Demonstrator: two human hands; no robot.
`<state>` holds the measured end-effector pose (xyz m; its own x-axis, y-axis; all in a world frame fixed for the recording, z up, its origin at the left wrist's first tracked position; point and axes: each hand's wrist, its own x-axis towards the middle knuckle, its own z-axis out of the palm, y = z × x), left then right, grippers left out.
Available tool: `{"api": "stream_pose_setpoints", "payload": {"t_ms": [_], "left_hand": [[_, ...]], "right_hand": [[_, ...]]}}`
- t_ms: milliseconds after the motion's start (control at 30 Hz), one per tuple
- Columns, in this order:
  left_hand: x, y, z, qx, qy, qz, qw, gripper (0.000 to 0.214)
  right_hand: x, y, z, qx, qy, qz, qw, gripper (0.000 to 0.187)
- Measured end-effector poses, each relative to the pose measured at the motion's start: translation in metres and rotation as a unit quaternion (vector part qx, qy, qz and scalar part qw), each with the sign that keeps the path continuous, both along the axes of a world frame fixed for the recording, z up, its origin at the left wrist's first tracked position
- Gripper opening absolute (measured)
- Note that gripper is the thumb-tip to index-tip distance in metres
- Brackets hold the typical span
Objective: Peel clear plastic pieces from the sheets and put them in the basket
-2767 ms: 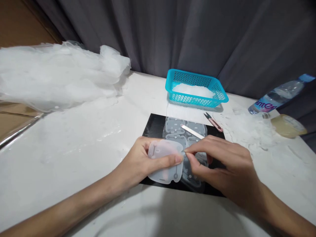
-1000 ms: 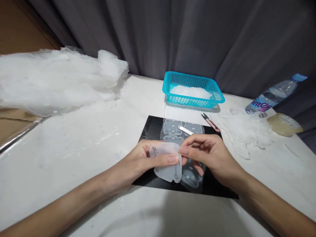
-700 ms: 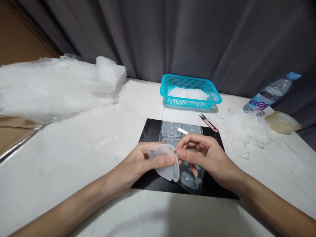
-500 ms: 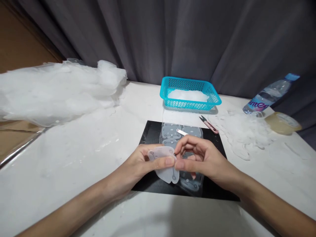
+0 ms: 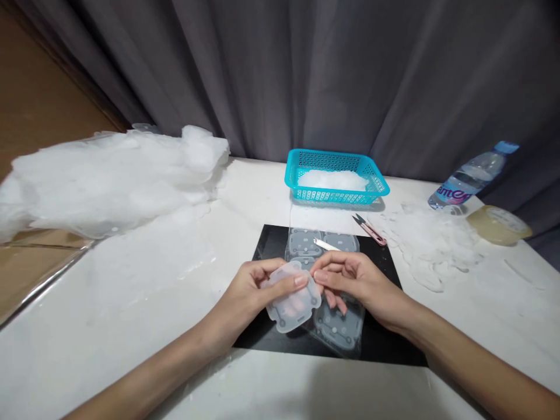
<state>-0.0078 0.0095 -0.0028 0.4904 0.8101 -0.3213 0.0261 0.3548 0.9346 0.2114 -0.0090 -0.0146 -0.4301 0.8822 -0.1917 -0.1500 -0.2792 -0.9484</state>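
We hold a translucent piece (image 5: 294, 306) above a black mat (image 5: 262, 338), and from it we read the clock. Our left grip (image 5: 252, 287) pinches it, thumb on top and fingers showing faintly through from beneath. Our right grip (image 5: 356, 277) has thumb and index fingertips pressed together at the piece's two o'clock edge (whether on the rim or on a scrap of it, we cannot tell), with the other fingers loosely curled.

The piece tilts, its notched lower edge in front of the mat. A clear sheet (image 5: 339, 329) of similar shapes lies on the mat, partly covered by our right grip. At one o'clock a white stick (image 5: 325, 244) shows over the sheet, its nearer end hidden.

The mat's far edge stands a little apart from the blue basket (image 5: 332, 197), near one o'clock, which holds white material (image 5: 335, 179). Pink-handled snips (image 5: 371, 231) cross the mat's far right edge. Toward two o'clock, white scraps (image 5: 437, 233), a bottle (image 5: 470, 178) and a yellowish roll (image 5: 499, 226) crowd the tabletop (image 5: 153, 297). A white heap (image 5: 118, 184) fills ten o'clock; between it and the mat's left edge runs broad room to move. At six o'clock, tabletop continues past the mat's near edge, between our forearms.
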Motion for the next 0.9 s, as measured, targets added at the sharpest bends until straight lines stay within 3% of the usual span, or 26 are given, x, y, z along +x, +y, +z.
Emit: {"api": "stream_pose_setpoints", "payload": {"t_ms": [467, 567, 700, 900], "left_hand": [[-0.0004, 0.0029, -0.0035, 0.011, -0.035, 0.043, 0.998, 0.036], [0.0020, 0.0020, -0.0021, -0.005, -0.065, 0.043, 0.997, 0.037], [0.0041, 0.0010, 0.0000, -0.028, -0.121, 0.051, 0.991, 0.033], [0.0030, 0.0016, -0.0016, -0.041, -0.173, 0.064, 0.982, 0.028]], "right_hand": [[0.0085, 0.0067, -0.0051, 0.112, -0.115, -0.099, 0.982, 0.051], [0.0073, 0.0045, -0.0062, 0.108, -0.137, -0.073, 0.982, 0.055], [0.0029, 0.0001, -0.0033, 0.133, -0.193, -0.008, 0.972, 0.047], [0.0029, 0.0006, -0.0018, 0.132, -0.169, -0.005, 0.977, 0.038]]}}
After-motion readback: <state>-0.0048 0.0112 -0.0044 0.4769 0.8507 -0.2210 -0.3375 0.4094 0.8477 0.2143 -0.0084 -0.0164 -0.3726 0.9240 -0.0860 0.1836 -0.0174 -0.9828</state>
